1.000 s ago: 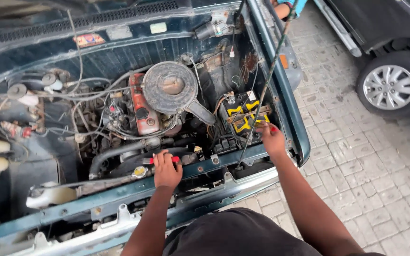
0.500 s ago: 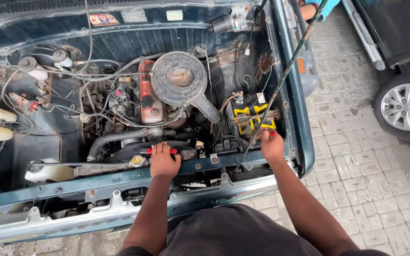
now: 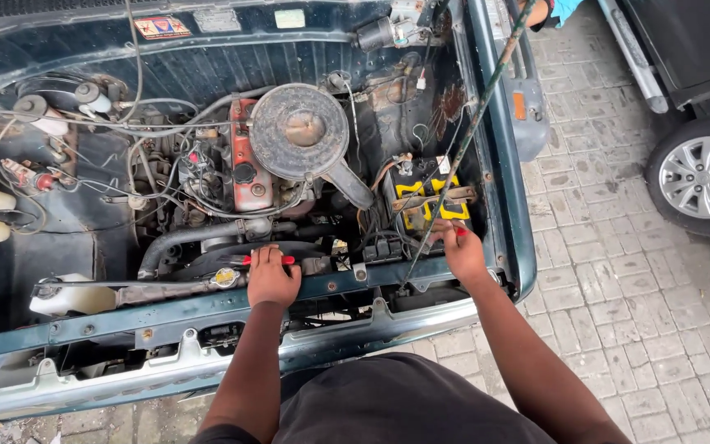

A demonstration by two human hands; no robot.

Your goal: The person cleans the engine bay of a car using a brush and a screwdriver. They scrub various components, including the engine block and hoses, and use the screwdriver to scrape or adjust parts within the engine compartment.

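Red-nailed fingers mark both hands. The right hand (image 3: 462, 251) is down at the front right corner of the engine bay, fingers bent and close together at the near edge of the battery (image 3: 425, 197); whether they pinch anything I cannot tell, since the prop rod (image 3: 470, 131) crosses right there. That rod runs long and slanted, from its foot on the front crossmember (image 3: 347, 284), just left of this hand, up and away to the right toward the raised hood. The battery lies straight ahead of the right hand, touching or nearly touching its fingertips, a rusty hold-down bar (image 3: 437, 197) across its top.

The left hand (image 3: 271, 278) is well apart from it, resting palm down on the crossmember near the radiator cap (image 3: 225, 277), fingers together and curled over the edge, gripping nothing loose. Beyond it sits the round air cleaner (image 3: 299, 131). Another person's arm (image 3: 548, 10) shows past the fender at the top.
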